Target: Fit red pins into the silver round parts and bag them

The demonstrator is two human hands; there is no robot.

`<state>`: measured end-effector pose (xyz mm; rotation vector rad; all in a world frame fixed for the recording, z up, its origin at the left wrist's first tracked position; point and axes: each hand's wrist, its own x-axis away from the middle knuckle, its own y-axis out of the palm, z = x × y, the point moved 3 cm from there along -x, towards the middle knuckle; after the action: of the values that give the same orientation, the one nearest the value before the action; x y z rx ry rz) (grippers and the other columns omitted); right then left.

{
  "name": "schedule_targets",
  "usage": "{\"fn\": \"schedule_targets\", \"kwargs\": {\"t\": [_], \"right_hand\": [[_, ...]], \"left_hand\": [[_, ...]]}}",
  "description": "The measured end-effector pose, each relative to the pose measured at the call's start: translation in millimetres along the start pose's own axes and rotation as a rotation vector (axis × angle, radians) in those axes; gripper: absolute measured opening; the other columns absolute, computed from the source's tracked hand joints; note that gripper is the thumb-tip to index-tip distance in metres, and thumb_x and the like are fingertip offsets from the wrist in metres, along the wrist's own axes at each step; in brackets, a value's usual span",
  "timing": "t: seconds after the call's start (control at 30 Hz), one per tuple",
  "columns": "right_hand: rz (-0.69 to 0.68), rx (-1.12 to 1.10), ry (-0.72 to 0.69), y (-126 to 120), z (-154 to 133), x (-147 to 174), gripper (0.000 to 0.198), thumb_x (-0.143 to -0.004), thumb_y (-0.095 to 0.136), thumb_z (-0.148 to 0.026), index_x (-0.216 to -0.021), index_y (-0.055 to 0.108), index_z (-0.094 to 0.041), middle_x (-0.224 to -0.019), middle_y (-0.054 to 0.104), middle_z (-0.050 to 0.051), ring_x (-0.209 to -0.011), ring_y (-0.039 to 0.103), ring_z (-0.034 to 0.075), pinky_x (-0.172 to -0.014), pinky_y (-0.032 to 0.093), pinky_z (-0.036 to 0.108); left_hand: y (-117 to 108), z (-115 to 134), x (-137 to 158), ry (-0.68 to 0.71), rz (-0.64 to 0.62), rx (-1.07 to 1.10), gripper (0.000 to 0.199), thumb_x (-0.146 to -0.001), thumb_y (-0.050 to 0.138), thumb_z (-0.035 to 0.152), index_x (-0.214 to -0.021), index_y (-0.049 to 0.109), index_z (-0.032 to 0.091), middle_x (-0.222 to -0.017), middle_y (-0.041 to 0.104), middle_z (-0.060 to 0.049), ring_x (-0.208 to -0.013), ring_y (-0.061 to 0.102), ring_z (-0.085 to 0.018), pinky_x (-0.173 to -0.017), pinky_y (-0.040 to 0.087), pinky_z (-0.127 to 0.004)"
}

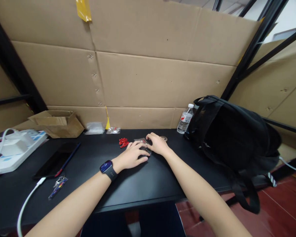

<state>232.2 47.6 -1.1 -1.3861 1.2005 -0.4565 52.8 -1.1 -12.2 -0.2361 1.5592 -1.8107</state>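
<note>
Fingers (pixel 143 152) over packet (pixel 148 149), long axis unclear

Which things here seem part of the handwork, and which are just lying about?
Likely in use:
clear plastic packet at the left hand and right hand
small red pieces

Apparently lying about:
black fabric backpack
clear plastic water bottle
open brown paper container
flat black device
white power strip

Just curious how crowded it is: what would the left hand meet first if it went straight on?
The clear packet by the left hand, then probably the right hand, though depth is unclear.
</note>
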Motion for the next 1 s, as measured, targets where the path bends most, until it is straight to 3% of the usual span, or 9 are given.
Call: {"fn": "schedule_targets", "kwargs": {"t": [0.1, 0.17, 0.23, 0.37, 0.5, 0.67, 0.8, 0.9, 1.0], "right_hand": [[-0.114, -0.294, -0.120, -7.5, 6.2, 3.7, 0.033, -0.083, 0.075, -0.030, -0.113, 0.063, -0.022, -0.100, 0.064, 0.002, -0.074, 0.062, 0.013, -0.069, 0.047, 0.025], [-0.161, -0.454, -0.142, -13.9, 12.2, 6.3, 0.022, -0.094, 0.059, -0.026, -0.115, 0.062, -0.021, -0.098, 0.066, 0.002, -0.070, 0.062, 0.011, -0.068, 0.048, 0.024], [-0.139, -0.488, -0.127, -17.7, 17.2, 7.4, 0.024, -0.095, 0.047, -0.014, -0.111, 0.064, -0.020, -0.098, 0.066, 0.002, -0.069, 0.062, 0.010, -0.070, 0.048, 0.023], [-0.111, -0.384, -0.147, -11.0, 15.9, 6.5, 0.031, -0.076, 0.067, -0.005, -0.103, 0.067, -0.020, -0.102, 0.065, 0.002, -0.069, 0.059, 0.010, -0.069, 0.047, 0.023], [-0.117, -0.368, -0.180, -1.6, 9.7, 4.5, 0.012, -0.080, 0.074, -0.014, -0.091, 0.071, -0.019, -0.092, 0.066, 0.002, -0.073, 0.060, 0.012, -0.071, 0.046, 0.023], [-0.082, -0.375, -0.067, -4.8, 14.4, 2.8, 0.005, -0.085, 0.068, -0.020, -0.083, 0.073, -0.019, -0.076, 0.070, 0.000, -0.069, 0.062, 0.013, -0.070, 0.045, 0.024], [-0.107, -0.581, 0.050, -2.9, 18.3, 2.8, 0.007, -0.082, 0.067, -0.024, -0.086, 0.068, -0.018, -0.073, 0.073, 0.000, -0.066, 0.065, 0.014, -0.066, 0.046, 0.023], [-0.098, -0.648, 0.134, 3.3, 20.3, 3.0, 0.026, -0.078, 0.068, -0.021, -0.103, 0.059, -0.021, -0.071, 0.074, -0.002, -0.060, 0.065, 0.013, -0.062, 0.046, 0.022], [-0.094, -0.624, 0.154, 9.2, 20.8, 3.3, 0.043, -0.078, 0.065, -0.016, -0.116, 0.049, -0.025, -0.067, 0.072, -0.007, -0.056, 0.063, 0.013, -0.059, 0.045, 0.021]], "left_hand": [[-10.2, -4.5, -2.0, -0.036, 0.094, 0.038, 0.030, -0.089, 0.050, 0.012, -0.109, 0.066, 0.029, -0.114, 0.066, -0.003, -0.115, 0.056, -0.023, -0.099, 0.041, -0.040], [-16.2, -9.2, -1.4, -0.081, 0.158, 0.028, 0.042, -0.079, 0.047, 0.001, -0.110, 0.060, 0.026, -0.110, 0.066, -0.003, -0.106, 0.058, -0.021, -0.093, 0.042, -0.037], [-19.4, -13.3, 0.4, -0.116, 0.195, -0.044, 0.051, -0.074, 0.046, -0.002, -0.114, 0.057, 0.026, -0.112, 0.065, -0.003, -0.106, 0.057, -0.022, -0.090, 0.042, -0.037], [-16.4, -18.2, 3.0, -0.150, 0.162, -0.165, 0.033, -0.082, 0.055, 0.009, -0.110, 0.061, 0.026, -0.115, 0.065, -0.005, -0.106, 0.056, -0.026, -0.087, 0.040, -0.039], [-13.5, -21.3, 2.2, -0.182, 0.172, -0.135, 0.007, -0.091, 0.060, 0.027, -0.097, 0.064, 0.025, -0.103, 0.069, -0.004, -0.103, 0.057, -0.025, -0.088, 0.038, -0.039], [-17.0, -26.3, 1.0, -0.282, 0.198, -0.037, 0.011, -0.095, 0.055, 0.028, -0.095, 0.066, 0.026, -0.097, 0.074, -0.001, -0.101, 0.063, -0.024, -0.091, 0.036, -0.040], [-18.2, -27.4, 0.7, -0.382, 0.237, 0.111, 0.009, -0.093, 0.056, 0.025, -0.098, 0.063, 0.026, -0.094, 0.076, 0.002, -0.093, 0.069, -0.020, -0.088, 0.039, -0.036], [-16.0, -27.4, 1.0, -0.456, 0.281, 0.183, 0.020, -0.089, 0.058, 0.022, -0.108, 0.054, 0.027, -0.088, 0.077, 0.005, -0.086, 0.070, -0.019, -0.087, 0.039, -0.035], [-11.6, -26.3, -0.1, -0.436, 0.279, 0.137, 0.023, -0.091, 0.055, 0.022, -0.112, 0.051, 0.029, -0.085, 0.077, 0.006, -0.089, 0.070, -0.020, -0.090, 0.036, -0.037]]}}
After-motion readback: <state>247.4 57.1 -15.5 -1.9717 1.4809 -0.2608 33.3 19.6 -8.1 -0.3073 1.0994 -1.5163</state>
